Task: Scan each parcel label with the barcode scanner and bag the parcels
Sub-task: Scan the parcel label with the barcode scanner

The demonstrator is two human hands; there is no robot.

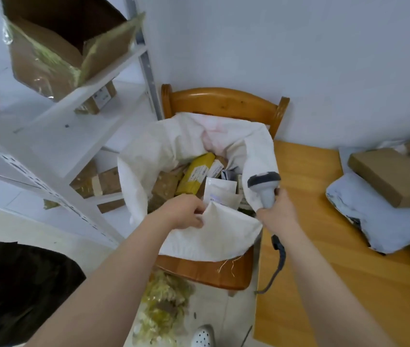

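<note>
Left hand (183, 212) pinches sack (214, 236) rim, fingertips hidden; right hand (277, 211) grips scanner (265, 184)

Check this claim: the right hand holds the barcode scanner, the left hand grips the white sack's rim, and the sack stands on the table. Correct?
No: in the head view the white sack stands on the wooden chair beside the table, not on it. The right hand holds the barcode scanner and the left hand grips the rim.

Left hand (182, 211): fingertips hidden behind the sack (199, 237) rim it pinches. Right hand (277, 211) covers most of the barcode scanner (265, 184) handle. Yellow parcel (193, 177): its 1 label too blurred to read. Flat cardboard box (394, 176) cut by right edge, shoe (202, 336) by bottom edge.
</note>
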